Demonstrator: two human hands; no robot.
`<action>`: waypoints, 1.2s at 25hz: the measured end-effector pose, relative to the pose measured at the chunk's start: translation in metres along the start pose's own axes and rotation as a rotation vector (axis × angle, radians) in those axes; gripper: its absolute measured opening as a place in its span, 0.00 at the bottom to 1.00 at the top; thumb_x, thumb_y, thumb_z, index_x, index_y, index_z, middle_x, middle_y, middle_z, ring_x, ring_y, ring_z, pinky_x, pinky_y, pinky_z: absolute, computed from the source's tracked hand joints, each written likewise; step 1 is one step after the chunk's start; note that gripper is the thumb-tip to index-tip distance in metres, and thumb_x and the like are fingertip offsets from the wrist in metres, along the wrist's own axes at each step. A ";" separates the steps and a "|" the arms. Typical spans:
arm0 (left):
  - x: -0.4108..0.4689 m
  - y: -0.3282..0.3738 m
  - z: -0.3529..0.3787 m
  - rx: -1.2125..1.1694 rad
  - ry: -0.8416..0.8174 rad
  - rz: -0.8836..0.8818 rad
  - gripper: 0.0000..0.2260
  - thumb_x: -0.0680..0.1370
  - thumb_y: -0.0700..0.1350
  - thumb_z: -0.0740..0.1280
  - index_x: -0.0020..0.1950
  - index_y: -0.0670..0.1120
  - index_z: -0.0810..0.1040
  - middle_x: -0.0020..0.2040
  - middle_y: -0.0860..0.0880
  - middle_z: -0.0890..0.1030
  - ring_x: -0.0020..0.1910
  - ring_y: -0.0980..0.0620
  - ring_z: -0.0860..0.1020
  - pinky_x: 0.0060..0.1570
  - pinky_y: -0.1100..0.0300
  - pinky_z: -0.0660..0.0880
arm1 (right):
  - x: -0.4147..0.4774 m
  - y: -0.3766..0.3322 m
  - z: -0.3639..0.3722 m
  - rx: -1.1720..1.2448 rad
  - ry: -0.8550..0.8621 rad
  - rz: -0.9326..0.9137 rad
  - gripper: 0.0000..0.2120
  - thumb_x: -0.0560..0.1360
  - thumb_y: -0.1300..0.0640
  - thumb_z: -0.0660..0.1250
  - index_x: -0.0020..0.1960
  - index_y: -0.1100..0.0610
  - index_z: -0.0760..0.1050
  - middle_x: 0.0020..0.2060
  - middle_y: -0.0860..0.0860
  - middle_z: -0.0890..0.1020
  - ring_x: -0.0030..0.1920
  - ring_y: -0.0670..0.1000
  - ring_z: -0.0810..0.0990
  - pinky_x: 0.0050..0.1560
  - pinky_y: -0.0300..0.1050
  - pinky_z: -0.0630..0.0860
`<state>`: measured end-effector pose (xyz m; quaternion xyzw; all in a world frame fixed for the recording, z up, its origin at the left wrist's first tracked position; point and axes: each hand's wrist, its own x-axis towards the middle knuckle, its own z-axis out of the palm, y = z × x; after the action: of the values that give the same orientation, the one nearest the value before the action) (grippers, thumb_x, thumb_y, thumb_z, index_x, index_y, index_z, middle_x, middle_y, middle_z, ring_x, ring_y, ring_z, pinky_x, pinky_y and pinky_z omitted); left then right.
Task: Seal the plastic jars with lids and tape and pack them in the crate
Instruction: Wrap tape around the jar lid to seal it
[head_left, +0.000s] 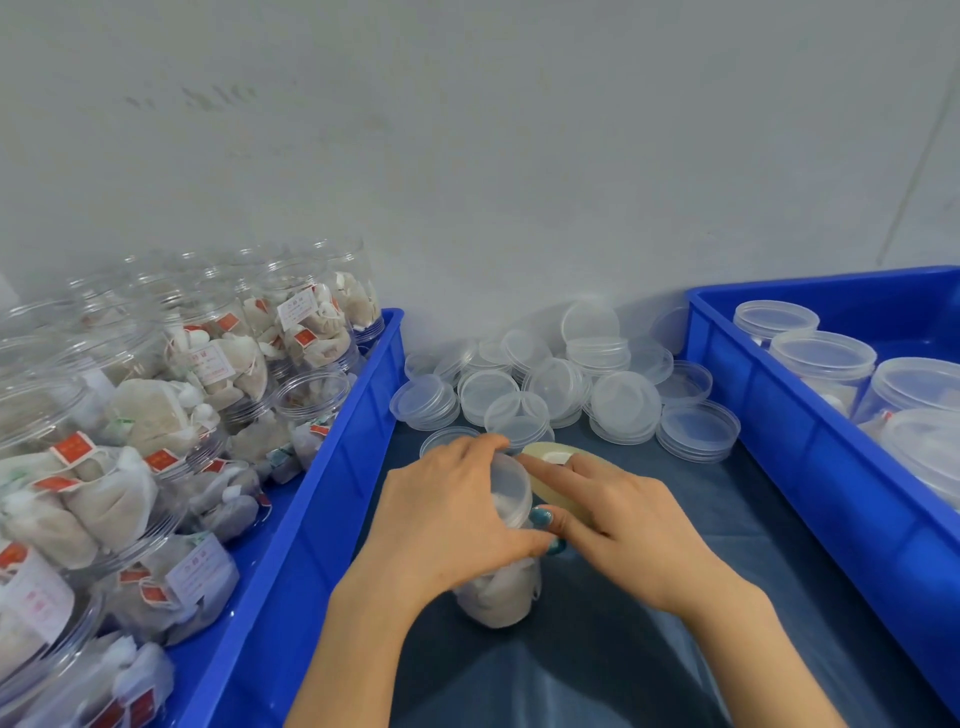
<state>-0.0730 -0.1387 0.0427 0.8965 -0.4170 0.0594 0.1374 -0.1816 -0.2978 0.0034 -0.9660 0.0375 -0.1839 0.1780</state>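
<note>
A clear plastic jar (500, 597) packed with white tea bags stands on the dark blue cloth (649, 649) in front of me, a translucent lid (511, 486) on top. My left hand (452, 509) curls round the lid and upper jar from the left. My right hand (618, 512) holds a roll of clear tape (558, 480) against the jar's right side, forefinger stretched over the roll. The blue crate (789, 415) at right holds several lidded jars (823, 364).
A second blue crate (358, 441) at left is full of open, filled jars (218, 364), some stacked. A heap of loose clear lids (561, 389) lies at the back against the grey wall (467, 156).
</note>
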 end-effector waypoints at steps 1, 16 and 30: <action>0.000 -0.001 0.001 -0.004 0.018 -0.002 0.41 0.59 0.78 0.61 0.69 0.63 0.63 0.66 0.64 0.72 0.64 0.60 0.71 0.50 0.60 0.69 | 0.000 0.002 0.001 0.005 -0.027 -0.001 0.23 0.81 0.41 0.53 0.76 0.33 0.55 0.56 0.41 0.75 0.56 0.49 0.75 0.50 0.49 0.74; -0.005 0.003 0.012 0.022 0.212 0.019 0.31 0.65 0.69 0.54 0.64 0.59 0.73 0.60 0.61 0.78 0.58 0.59 0.76 0.46 0.61 0.73 | 0.012 0.001 0.011 -0.213 0.303 -0.050 0.18 0.76 0.53 0.57 0.61 0.42 0.77 0.38 0.47 0.74 0.28 0.52 0.72 0.20 0.39 0.58; -0.016 0.010 0.015 -0.080 0.157 0.059 0.33 0.64 0.74 0.55 0.68 0.66 0.65 0.68 0.69 0.66 0.63 0.67 0.69 0.45 0.61 0.72 | 0.034 0.025 0.017 -0.338 0.198 0.081 0.27 0.81 0.42 0.49 0.80 0.41 0.51 0.53 0.47 0.77 0.50 0.54 0.79 0.37 0.47 0.67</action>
<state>-0.0908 -0.1379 0.0274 0.8701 -0.4333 0.1171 0.2035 -0.1436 -0.3200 -0.0088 -0.9570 0.1239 -0.2618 0.0159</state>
